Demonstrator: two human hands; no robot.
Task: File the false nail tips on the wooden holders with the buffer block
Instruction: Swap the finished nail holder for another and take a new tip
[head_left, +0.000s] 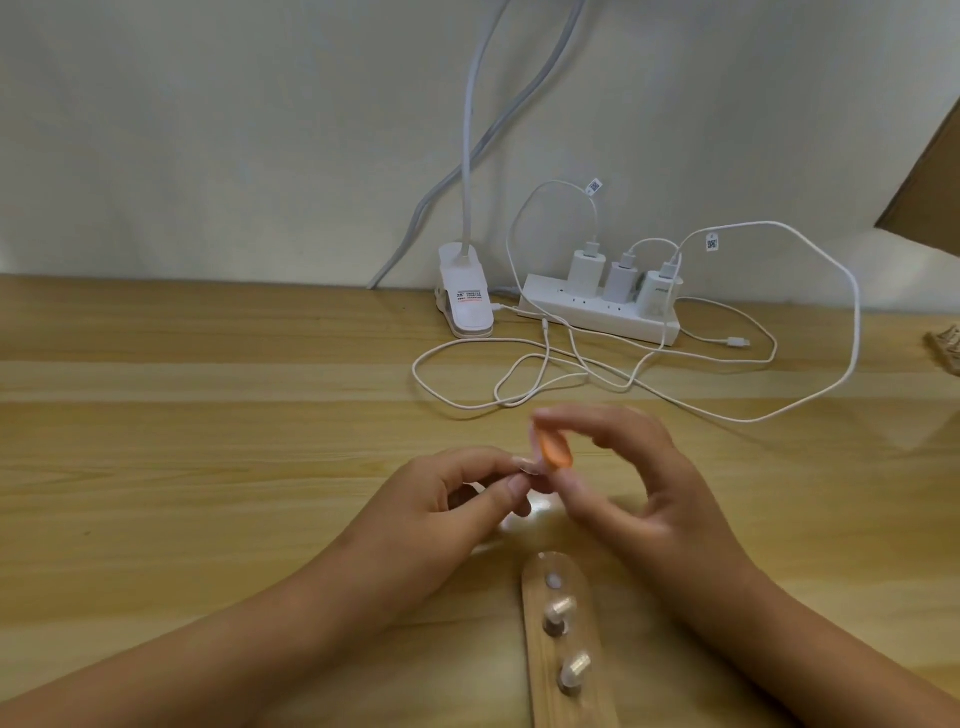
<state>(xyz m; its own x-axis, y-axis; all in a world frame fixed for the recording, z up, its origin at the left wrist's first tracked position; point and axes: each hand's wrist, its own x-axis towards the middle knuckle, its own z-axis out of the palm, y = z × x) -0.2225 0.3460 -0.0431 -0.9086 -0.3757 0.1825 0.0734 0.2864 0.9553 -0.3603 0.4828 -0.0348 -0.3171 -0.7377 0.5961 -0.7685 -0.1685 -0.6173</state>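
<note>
1. Holding a clear nail tip (531, 469) in the left hand (457, 499), thumb and forefinger pinched narrow on it, above the middle of the table (208, 441).
2. Gripping the orange buffer block (555, 451) in the right hand (654, 493), thumb and forefinger closed on it, other fingers loosely spread; too blurred for finer detail.
3. Touching block to the tip's edge, so probably mid-filing on this one tip.
4. Leaving two more tips (560, 605) on the pegs of the wooden holder (566, 691) at the table's near edge, between the wrists, with one peg (554, 579) bare.
5. Pinch close to the filed edge to stop flexing.
6. Stroke lightly, one direction, following the curve.
7. Turn the tip rather than the block for each side.
8. Avoid squeezing hard: thin plastic, likely to crack or flick away.
9. Work low over the table, well apart from the cables (519, 384) near the far edge.
</note>
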